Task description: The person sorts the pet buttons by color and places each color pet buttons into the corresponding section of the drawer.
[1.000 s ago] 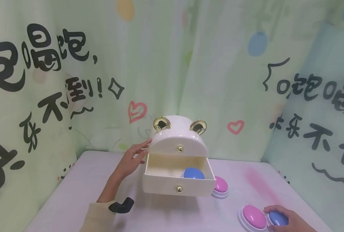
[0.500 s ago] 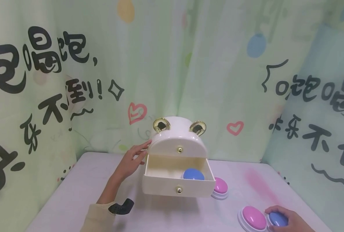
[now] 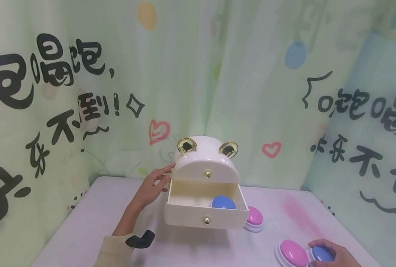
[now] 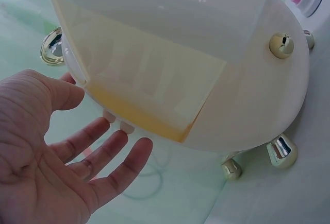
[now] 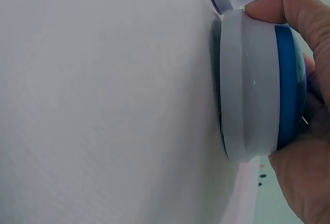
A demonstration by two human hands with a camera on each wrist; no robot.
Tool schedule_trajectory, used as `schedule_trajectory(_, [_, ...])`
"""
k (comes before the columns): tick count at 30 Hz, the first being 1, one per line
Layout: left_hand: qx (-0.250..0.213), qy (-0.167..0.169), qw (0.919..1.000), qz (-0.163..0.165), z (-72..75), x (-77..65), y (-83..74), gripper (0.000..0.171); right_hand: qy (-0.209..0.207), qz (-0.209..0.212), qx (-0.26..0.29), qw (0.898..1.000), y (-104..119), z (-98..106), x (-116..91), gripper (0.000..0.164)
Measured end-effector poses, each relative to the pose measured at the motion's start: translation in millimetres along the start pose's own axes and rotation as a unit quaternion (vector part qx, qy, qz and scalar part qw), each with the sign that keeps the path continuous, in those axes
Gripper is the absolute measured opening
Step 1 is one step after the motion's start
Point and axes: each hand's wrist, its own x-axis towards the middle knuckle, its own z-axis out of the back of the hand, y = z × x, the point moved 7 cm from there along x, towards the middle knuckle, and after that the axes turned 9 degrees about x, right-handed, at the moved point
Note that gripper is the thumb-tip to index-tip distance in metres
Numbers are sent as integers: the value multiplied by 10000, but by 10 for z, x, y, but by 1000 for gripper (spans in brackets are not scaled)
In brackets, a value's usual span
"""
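Observation:
My left hand (image 3: 152,188) rests its outstretched fingertips on the left side of a white frog-eyed drawer box (image 3: 204,163). In the left wrist view its fingers (image 4: 135,161) lie loosely extended by the box's edge. The box's lower drawer (image 3: 184,215) is pulled out, and a blue-topped push button (image 3: 223,202) sits inside it at the right. At the front right, my right hand (image 3: 339,256) grips another blue push button (image 3: 323,254) by its white base. In the right wrist view thumb and fingers pinch this button (image 5: 252,85) from opposite sides, its base close over the table.
A pink push button (image 3: 294,253) stands right beside the held blue one. Another pink button (image 3: 255,216) is partly hidden behind the drawer's right corner. The white-covered table (image 3: 268,200) ends at printed curtains (image 3: 251,92) at the back and sides.
The head view has tilted up slightly. Both hands, the drawer box and the buttons hold the same places.

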Motion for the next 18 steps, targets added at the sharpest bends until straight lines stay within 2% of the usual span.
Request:
schedule_trajectory(9, [41, -44, 10000, -8, -2, 7, 10, 46, -262, -174, -72, 9995, 11, 71, 6, 63])
schedule_trajectory(13, [53, -50, 10000, -37, -5, 9, 21, 46, -341, -267, -188, 9989, 56, 99, 2, 70])
schedule_trajectory(18, [35, -36, 10000, -67, -11, 12, 17, 45, -416, -228, -365, 9982, 146, 117, -16, 71])
